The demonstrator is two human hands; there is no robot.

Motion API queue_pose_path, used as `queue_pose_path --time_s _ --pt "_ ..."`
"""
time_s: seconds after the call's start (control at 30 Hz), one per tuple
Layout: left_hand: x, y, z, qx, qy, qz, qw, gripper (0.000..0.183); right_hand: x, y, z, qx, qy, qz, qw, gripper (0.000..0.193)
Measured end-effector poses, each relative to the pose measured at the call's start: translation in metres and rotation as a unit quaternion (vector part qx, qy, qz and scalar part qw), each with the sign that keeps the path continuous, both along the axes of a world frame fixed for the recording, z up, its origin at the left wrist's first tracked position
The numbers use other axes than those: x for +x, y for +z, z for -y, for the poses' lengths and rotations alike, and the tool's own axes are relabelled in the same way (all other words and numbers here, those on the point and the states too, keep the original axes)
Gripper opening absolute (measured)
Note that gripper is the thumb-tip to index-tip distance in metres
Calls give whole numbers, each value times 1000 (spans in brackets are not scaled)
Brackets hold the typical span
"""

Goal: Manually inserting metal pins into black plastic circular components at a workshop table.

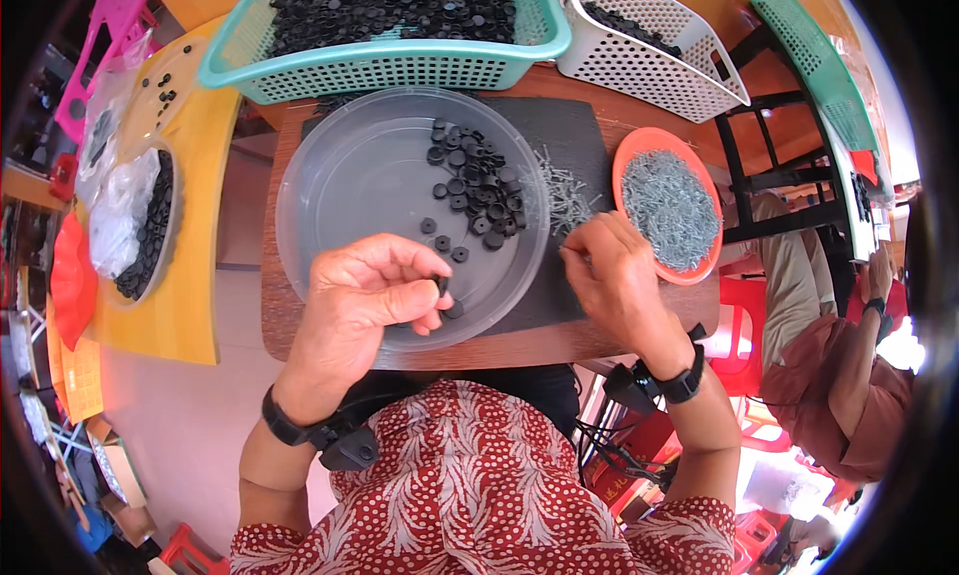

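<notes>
Black washer [442, 284] is being pinched by the left hand [365, 300]; right hand [611, 265], closed over loose nails [565, 197], contents hidden; either could be dropped.

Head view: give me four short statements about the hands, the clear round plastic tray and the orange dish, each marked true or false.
1. The left hand pinches a small black washer over the clear round plastic tray. True.
2. The orange dish holds black washers. False: it holds small grey metal nails.
3. The right hand rests inside the teal basket. False: it is beside the orange dish.
4. Loose nails lie on the dark mat. True.
</notes>
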State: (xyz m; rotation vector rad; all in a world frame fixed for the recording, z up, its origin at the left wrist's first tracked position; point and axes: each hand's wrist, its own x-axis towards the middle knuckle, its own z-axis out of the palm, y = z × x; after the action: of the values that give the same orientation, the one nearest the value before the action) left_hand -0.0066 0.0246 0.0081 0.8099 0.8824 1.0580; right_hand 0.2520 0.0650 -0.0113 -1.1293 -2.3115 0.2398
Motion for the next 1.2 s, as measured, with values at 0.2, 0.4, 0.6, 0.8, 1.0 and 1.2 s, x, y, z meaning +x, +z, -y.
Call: queue_pose_path --time_s 0.2,0.4,0.6,0.8,1.0,1.2 --pt "6 -1 6 -21 -21 86 996 25 -18 32 22 -55 -48 -85 994 25" --pt "11 -1 12 -26 -14 113 993 26 -49 38 38 -196 -50 -318 926 19" --pt "11 1 16 -21 -5 119 993 25 -69 30 45 -228 33 -443 866 19" --pt "13 2 21 -3 12 97 995 21 -78 26 52 -220 36 -470 854 19" --pt "13 1 22 6 19 92 996 21 -80 19 49 -110 56 -402 907 20" --pt "13 -2 23 5 27 78 997 19 -82 20 51 -78 39 -356 931 22"
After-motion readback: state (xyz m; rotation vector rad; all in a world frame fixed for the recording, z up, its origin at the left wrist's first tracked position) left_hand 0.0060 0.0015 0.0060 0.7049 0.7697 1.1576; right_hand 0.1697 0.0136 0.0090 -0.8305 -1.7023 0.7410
